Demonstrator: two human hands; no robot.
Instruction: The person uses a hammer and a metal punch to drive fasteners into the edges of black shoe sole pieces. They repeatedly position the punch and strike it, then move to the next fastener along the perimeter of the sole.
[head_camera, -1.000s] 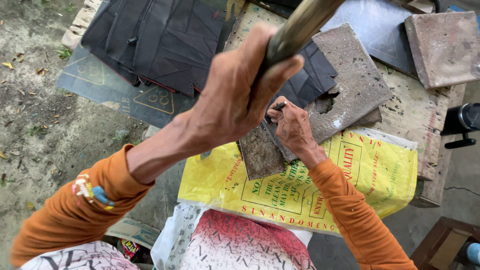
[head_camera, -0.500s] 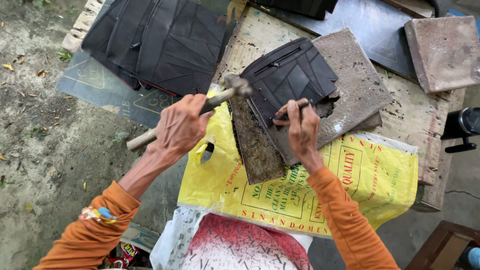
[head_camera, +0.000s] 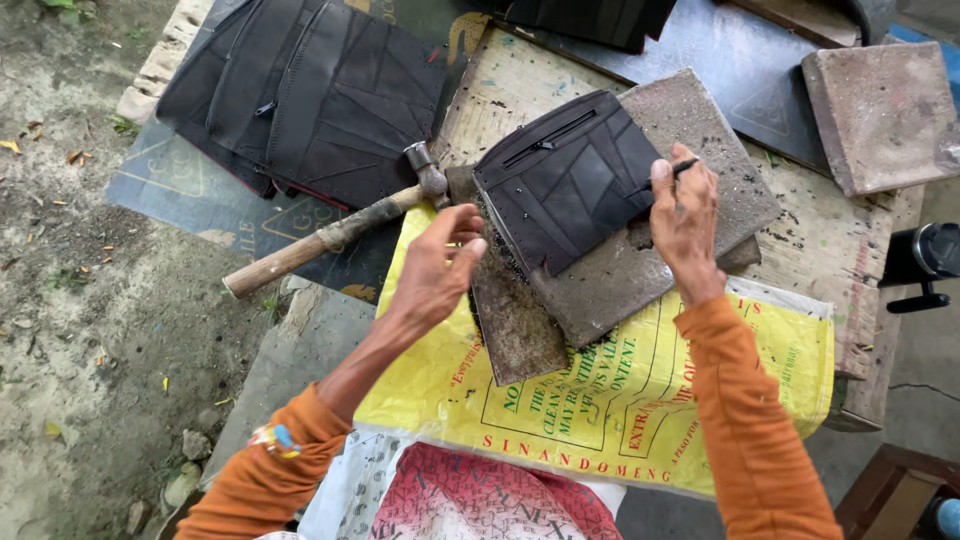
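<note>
Black stitched rubber pouch lies on a grey stone slab; right hand fingers pinch a thin dark punch, left hand open, holding nothing, beside the wooden-handled hammer.

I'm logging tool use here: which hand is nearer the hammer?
The left hand. It hovers open just right of the hammer, close below its head, not gripping it. The right hand is far across the black pouch, pinching a thin dark tool.

Black pouch lies on stone slab. Right hand pinches thin tool at pouch edge. Left hand open, hammer just left of slab.
</note>
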